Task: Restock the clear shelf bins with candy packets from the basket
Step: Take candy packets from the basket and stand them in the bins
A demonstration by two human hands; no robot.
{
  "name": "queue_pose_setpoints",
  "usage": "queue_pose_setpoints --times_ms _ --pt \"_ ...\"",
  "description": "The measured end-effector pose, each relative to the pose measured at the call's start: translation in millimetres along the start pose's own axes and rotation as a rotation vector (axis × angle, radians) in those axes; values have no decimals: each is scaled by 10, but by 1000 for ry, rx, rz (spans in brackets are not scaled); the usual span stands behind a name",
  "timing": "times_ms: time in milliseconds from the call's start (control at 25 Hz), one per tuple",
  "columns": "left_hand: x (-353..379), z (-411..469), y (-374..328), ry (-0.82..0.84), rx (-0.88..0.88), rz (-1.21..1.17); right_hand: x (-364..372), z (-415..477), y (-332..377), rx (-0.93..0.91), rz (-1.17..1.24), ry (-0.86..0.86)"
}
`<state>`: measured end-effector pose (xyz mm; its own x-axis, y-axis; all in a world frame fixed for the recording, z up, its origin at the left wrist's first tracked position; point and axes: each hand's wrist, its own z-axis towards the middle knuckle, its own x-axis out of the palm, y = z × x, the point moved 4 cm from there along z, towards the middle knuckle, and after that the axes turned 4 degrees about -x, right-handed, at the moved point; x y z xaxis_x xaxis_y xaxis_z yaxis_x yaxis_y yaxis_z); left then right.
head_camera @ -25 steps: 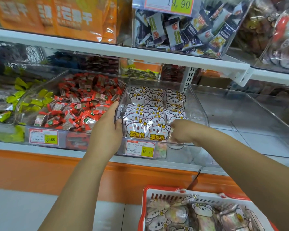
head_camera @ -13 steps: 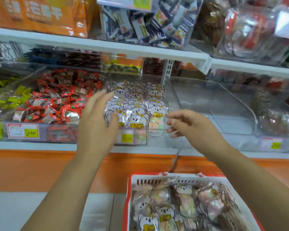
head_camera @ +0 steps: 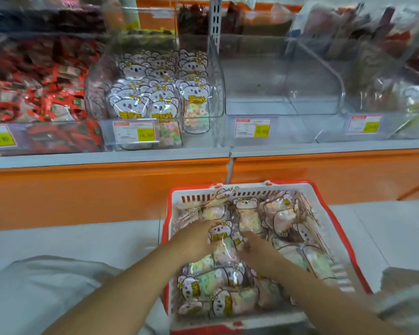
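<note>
The price tag is reading 16.80. In the basket, the left hand and right hand are flanking a bear-faced candy packet; I cannot tell their grips.

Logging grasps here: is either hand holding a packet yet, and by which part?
Cannot tell. Left hand and right hand flank one koala packet in the basket; fingers are blurred.

Person: left hand, right hand; forearms bare; light grey cloth garment at lower left and right.
</note>
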<state>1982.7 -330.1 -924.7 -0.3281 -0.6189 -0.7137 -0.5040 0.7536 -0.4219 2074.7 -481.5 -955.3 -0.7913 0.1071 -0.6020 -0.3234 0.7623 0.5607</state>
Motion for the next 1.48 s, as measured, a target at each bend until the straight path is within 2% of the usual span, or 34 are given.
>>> queue_pose_setpoints --times_ms 80,240,400,480,600,680,800,880,960,1040,1200,1280,1360,1440,1480 --pt "102 50 13 -47 -4 -65 76 58 6 56 76 -64" --pt "162 106 33 -114 -23 -170 205 154 37 36 77 -142" --pt "13 43 40 -193 -71 -332 -112 82 74 60 440 -234" --pt "-39 36 69 -154 -143 -620 -258 -5 134 70 613 -228" --pt "-11 43 103 21 -244 -1170 -262 -95 350 13 890 -85" --pt "-17 68 164 2 -265 -1288 -300 -17 487 -53 745 -128" --pt "-93 54 319 -116 -317 -1361 -556 288 555 -169 82 -475" --pt "-118 30 430 -136 -343 -1411 -585 505 584 -210 -280 -519" --pt "-112 11 493 -130 -344 -1434 -545 624 599 -222 -478 -536" --pt "-132 -15 506 -127 -333 -1448 -580 544 628 -266 -446 -578" --pt "-216 -34 492 -136 -255 -1471 -1139 -94 609 -221 133 -617" --pt "-277 -87 385 -121 -226 -1489 -1280 -388 726 -246 310 -456" --pt "-315 -146 263 -13 -169 -1526 -1139 -455 921 -285 320 -203" --pt "-366 -263 26 181 -75 -1467 -927 -395 1010 -289 250 -137" --pt "-349 -273 18 189 -47 -1395 -861 -366 1039 -297 266 -168"
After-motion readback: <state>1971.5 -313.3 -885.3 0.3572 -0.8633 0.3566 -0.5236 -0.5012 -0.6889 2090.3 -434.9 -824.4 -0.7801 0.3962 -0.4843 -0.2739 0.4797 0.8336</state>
